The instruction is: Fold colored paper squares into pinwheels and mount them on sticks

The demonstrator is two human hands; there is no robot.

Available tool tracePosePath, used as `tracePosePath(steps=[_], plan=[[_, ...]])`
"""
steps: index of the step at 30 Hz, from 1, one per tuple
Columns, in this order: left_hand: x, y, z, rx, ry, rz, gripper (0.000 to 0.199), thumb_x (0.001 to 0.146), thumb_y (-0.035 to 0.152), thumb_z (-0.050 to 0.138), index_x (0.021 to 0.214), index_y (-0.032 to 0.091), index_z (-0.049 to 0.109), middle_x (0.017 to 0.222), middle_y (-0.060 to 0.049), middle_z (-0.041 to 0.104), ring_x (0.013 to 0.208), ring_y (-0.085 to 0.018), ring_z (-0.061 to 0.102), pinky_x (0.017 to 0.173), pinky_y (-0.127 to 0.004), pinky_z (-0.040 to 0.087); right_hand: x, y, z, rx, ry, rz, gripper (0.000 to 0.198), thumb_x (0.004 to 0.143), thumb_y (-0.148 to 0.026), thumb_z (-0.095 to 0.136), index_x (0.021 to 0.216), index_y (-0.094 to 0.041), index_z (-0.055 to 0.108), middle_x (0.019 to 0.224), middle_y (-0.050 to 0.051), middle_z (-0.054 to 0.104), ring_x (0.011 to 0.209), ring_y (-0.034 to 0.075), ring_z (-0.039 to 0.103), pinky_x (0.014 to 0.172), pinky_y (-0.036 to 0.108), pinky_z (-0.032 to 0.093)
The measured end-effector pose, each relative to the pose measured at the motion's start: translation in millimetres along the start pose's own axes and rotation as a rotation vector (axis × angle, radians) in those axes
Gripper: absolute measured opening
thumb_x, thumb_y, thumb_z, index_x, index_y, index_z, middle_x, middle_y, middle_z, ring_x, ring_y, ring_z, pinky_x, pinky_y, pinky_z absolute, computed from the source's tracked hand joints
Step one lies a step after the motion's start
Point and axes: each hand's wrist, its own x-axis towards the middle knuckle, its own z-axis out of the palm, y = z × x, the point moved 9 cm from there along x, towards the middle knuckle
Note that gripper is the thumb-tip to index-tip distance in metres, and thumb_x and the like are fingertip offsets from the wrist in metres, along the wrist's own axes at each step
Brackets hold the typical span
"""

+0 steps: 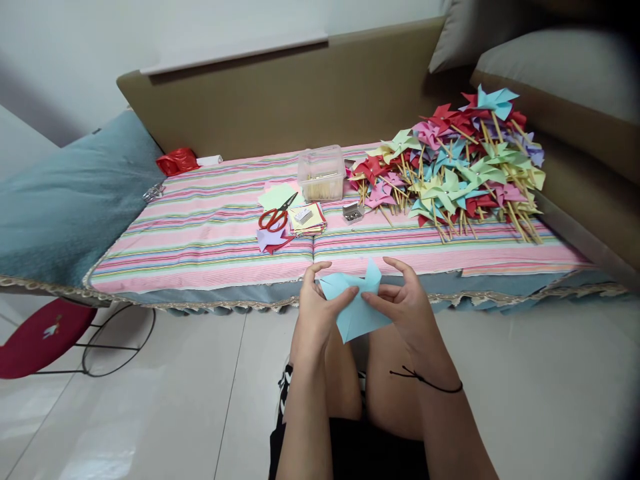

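Observation:
A light blue paper square point(356, 319) with cut, partly raised corners is held above my lap. My left hand point(321, 300) pinches its left side, thumb on top and fingers behind. On the right side, my right hand point(403, 297) grips the same paper with its thumb pressed near the middle, while the index finger sticks out. One paper point stands up between the hands. What the fingers behind the paper do is hidden. Beyond the hands lie red-handled scissors point(274, 219), a stack of coloured paper point(307, 227) and a small open box of metal pins point(353, 213).
A large heap of paper pinwheels on sticks point(450, 177) covers the right of the striped sofa cover point(200, 247). A clear plastic tub point(321, 173) of sticks stands behind the paper. Far left are a red plastic bag point(177, 162) and a red stool point(47, 337).

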Motion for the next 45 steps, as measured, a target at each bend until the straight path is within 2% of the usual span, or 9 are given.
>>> tracePosePath(steps=[10,16,21,24,28,33,38,41,45], plan=[[-1,0,7,-0.020,-0.050,-0.035,0.060,0.061,0.023,0.079,0.110,0.022,0.045,0.065,0.005,0.062,0.058,-0.013,0.061,0.055,-0.023,0.045,0,0,-5,0.021,0.084,-0.014,0.089,0.053,-0.036,0.085,0.126,-0.023,0.036,0.070,0.001,0.074,0.060,0.022,0.068,0.056,0.032,0.052],[-1,-2,4,-0.016,-0.011,-0.032,0.064,0.058,0.021,0.081,0.108,0.021,0.042,0.061,0.005,0.063,0.053,-0.012,0.057,0.052,-0.022,0.045,-1,0,-1,0.017,0.035,-0.029,0.090,0.056,-0.037,0.084,0.129,-0.022,0.034,0.074,0.002,0.075,0.061,0.021,0.068,0.055,0.030,0.052],[0,-3,6,-0.066,-0.053,-0.033,0.057,0.065,0.026,0.078,0.111,0.021,0.044,0.069,0.002,0.066,0.059,-0.012,0.061,0.056,-0.023,0.046,2,5,-8,0.036,0.090,-0.007,0.096,0.051,-0.040,0.085,0.131,-0.021,0.035,0.072,0.003,0.075,0.063,0.022,0.069,0.058,0.032,0.054],[3,-1,-5,-0.106,0.022,-0.010,0.050,0.066,0.028,0.077,0.106,0.018,0.049,0.074,0.000,0.067,0.061,-0.011,0.061,0.059,-0.023,0.046,5,8,-15,0.049,0.155,-0.005,0.095,0.050,-0.039,0.085,0.129,-0.021,0.037,0.071,0.003,0.075,0.063,0.022,0.069,0.059,0.032,0.054],[7,5,-18,-0.137,0.113,0.090,0.045,0.062,0.021,0.079,0.099,0.018,0.053,0.079,0.000,0.067,0.063,-0.010,0.061,0.061,-0.023,0.046,7,11,-19,0.054,0.204,-0.014,0.091,0.047,-0.036,0.085,0.125,-0.021,0.040,0.066,0.001,0.074,0.057,0.020,0.066,0.056,0.031,0.053],[4,14,-13,-0.112,0.044,0.142,0.043,0.063,0.017,0.078,0.098,0.020,0.053,0.076,-0.001,0.071,0.077,-0.016,0.068,0.074,-0.029,0.050,7,13,-22,0.057,0.254,-0.013,0.092,0.047,-0.037,0.084,0.125,-0.021,0.040,0.067,0.002,0.074,0.059,0.021,0.067,0.058,0.032,0.053],[0,16,5,-0.071,-0.117,0.112,0.029,0.075,0.025,0.070,0.100,0.019,0.056,0.078,-0.004,0.074,0.086,-0.019,0.069,0.087,-0.033,0.047,6,11,-21,0.084,0.253,-0.026,0.092,0.048,-0.036,0.085,0.127,-0.021,0.039,0.069,0.004,0.075,0.062,0.022,0.069,0.062,0.034,0.054],[0,12,7,-0.075,-0.119,0.110,0.030,0.073,0.023,0.072,0.098,0.019,0.056,0.078,-0.003,0.073,0.082,-0.016,0.068,0.083,-0.030,0.048,4,8,-20,0.095,0.260,-0.039,0.091,0.048,-0.036,0.085,0.125,-0.021,0.040,0.067,0.003,0.074,0.059,0.021,0.068,0.061,0.033,0.054],[3,8,5,-0.111,-0.045,0.109,0.043,0.061,0.017,0.079,0.095,0.020,0.053,0.076,0.001,0.067,0.077,-0.012,0.065,0.075,-0.025,0.049,3,3,-16,0.088,0.217,-0.055,0.089,0.051,-0.035,0.084,0.126,-0.020,0.039,0.068,0.004,0.074,0.061,0.021,0.069,0.059,0.032,0.053]])
